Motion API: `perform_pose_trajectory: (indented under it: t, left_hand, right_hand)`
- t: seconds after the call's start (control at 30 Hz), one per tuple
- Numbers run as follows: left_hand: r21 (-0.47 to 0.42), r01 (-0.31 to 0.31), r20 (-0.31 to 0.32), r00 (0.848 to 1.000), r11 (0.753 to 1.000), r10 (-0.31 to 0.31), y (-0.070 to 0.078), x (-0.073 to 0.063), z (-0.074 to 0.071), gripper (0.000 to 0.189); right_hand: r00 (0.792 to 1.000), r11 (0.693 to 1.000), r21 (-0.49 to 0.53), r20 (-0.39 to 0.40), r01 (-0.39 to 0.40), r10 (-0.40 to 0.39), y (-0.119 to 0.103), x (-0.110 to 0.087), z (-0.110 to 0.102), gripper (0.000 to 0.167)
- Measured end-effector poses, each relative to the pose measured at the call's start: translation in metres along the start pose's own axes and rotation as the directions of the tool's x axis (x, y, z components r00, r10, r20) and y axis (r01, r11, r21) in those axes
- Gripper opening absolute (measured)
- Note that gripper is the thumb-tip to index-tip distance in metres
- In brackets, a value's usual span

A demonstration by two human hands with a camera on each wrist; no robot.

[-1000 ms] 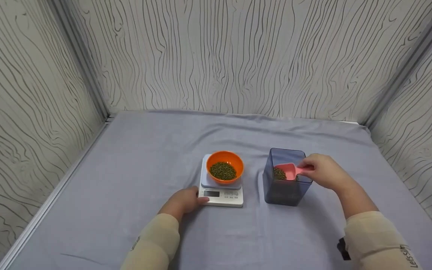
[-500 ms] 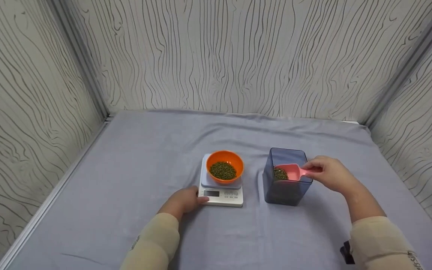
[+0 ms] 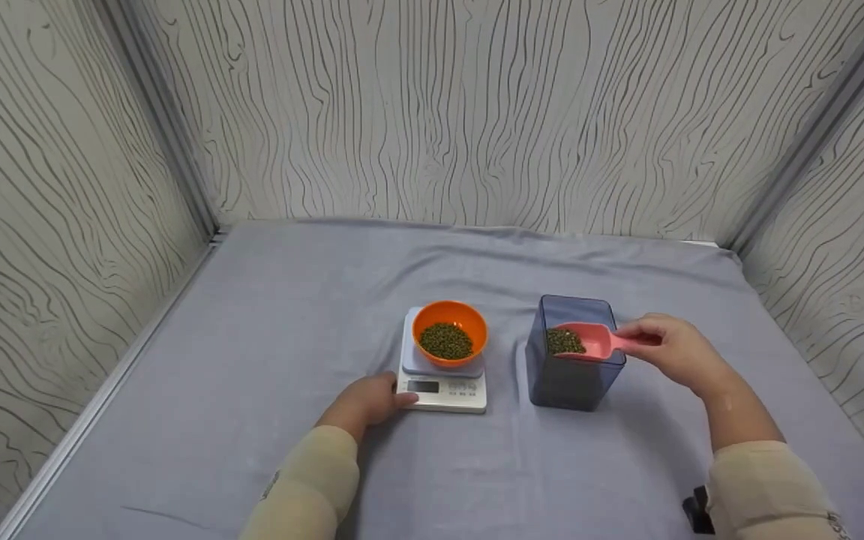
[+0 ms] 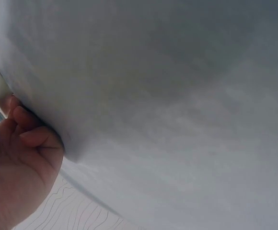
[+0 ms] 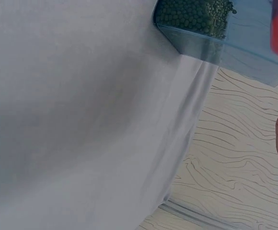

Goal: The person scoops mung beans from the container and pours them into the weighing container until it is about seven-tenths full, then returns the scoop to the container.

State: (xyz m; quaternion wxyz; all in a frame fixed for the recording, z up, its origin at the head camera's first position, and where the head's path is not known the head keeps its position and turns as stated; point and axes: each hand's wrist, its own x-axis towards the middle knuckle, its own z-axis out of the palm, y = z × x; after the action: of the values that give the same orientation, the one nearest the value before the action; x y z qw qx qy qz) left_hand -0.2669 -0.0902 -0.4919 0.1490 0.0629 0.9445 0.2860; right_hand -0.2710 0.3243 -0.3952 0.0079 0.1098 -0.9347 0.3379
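Note:
My right hand pinches the handle of a pink scoop. Green mung beans lie in the scoop's bowl, which sits at the mouth of a clear blue square container. More beans show through the container wall in the right wrist view. To the left, an orange bowl part full of the same beans rests on a white kitchen scale. My left hand grips the scale's front left corner, thumb on top; its curled fingers show in the left wrist view.
A grey-blue cloth with some wrinkles covers the table. Wood-patterned panels stand behind and on both sides. Near the right sleeve lies a small black object, partly hidden by it.
The right hand has drawn the scoop slightly rightward and up within the container mouth, and more beans now show in it. Left hand, scale and bowl have stayed still.

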Motion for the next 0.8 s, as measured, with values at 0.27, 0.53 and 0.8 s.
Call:
perform_pose_trajectory:
  t: [0.27, 0.53, 0.8]
  left_hand:
    - [-0.011, 0.002, 0.004, 1.0, 1.0, -0.002, 0.0, 0.001, 0.0, 0.038]
    - [0.011, -0.003, 0.002, 1.0, 1.0, 0.003, -0.002, 0.001, 0.002, 0.04]
    - [-0.012, 0.031, 0.011, 0.999, 0.999, -0.031, -0.001, 0.0, 0.0, 0.042]
  right_hand:
    - [0.999, 0.996, 0.085, -0.046, -0.007, 0.011, 0.013, -0.005, 0.002, 0.031]
    - [0.996, 0.987, 0.156, -0.079, -0.037, 0.049, 0.024, -0.006, 0.013, 0.039]
    - [0.994, 0.952, 0.305, -0.093, -0.021, 0.052, 0.03, -0.01, 0.02, 0.039]
